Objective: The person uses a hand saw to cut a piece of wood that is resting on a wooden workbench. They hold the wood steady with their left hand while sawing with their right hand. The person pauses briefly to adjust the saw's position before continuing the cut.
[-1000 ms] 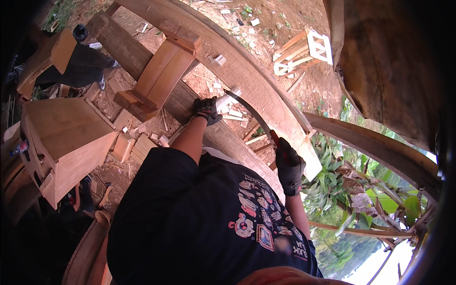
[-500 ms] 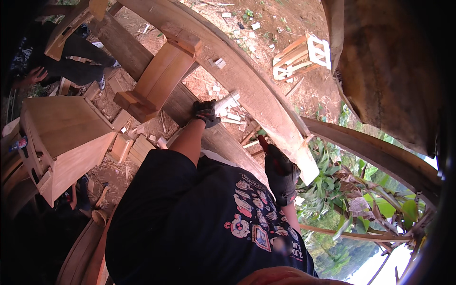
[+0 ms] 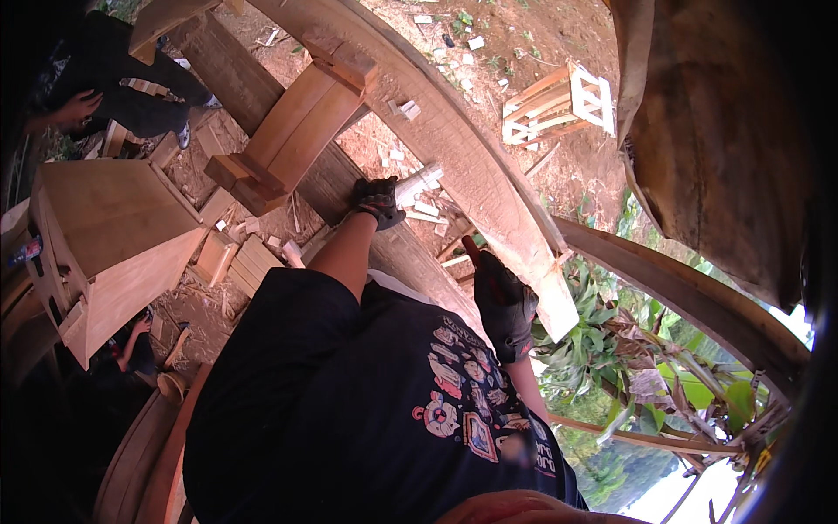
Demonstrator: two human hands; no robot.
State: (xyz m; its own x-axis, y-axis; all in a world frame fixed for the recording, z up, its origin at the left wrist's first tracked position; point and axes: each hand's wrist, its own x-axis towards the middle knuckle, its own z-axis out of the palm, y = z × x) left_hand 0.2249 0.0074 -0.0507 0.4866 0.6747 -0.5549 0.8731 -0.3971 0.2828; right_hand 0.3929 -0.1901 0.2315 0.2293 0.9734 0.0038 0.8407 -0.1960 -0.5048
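Ground: bare earth littered with wood chips, outdoors.
Landmark: long curved beam.
Left hand: gloved, gripping pale tool beside beam.
Right hand: gloved, closure cannot be determined, below beam.
Crate: slatted, beyond beam.

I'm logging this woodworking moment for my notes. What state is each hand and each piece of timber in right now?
left hand: gloved, gripping a pale tool handle on the lower beam
right hand: gloved, raised, closed on a red-tipped tool
lower beam: lying across, weathered
curved beam: lying, end cut slanted
wooden block: notched, bridging both beams
white stool: tipped over on dirt
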